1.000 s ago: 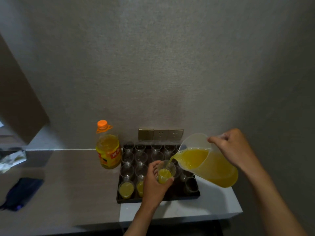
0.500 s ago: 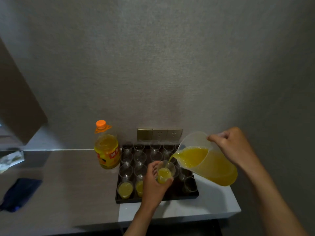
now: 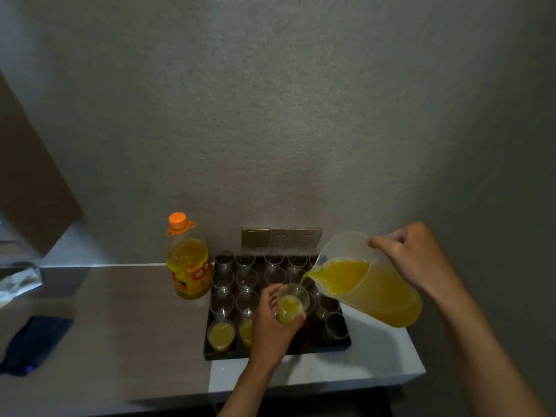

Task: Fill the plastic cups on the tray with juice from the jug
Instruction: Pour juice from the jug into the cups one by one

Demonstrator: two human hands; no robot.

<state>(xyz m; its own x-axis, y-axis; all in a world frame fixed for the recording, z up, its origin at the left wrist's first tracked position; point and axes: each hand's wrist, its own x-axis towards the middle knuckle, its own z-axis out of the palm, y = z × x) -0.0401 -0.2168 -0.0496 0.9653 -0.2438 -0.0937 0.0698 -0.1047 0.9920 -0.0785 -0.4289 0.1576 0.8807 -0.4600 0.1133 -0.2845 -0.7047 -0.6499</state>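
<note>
Plastic cup [image 3: 291,302], part-filled, gripped by left hand [image 3: 272,323] above black tray [image 3: 278,352]. Jug [image 3: 368,284] (tilted, juice streaming from spout) held at handle by right hand [image 3: 412,255]. Two filled cups [image 3: 222,334] at tray's near left. Juice bottle [image 3: 188,263] stood beside tray on table [image 3: 105,326].

dim, warm-grey light — dark vignetted corners, wide-angle bowing at the edges, soft grainy blur.

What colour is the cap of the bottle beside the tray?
Orange; the cap shows in the head view.
</note>
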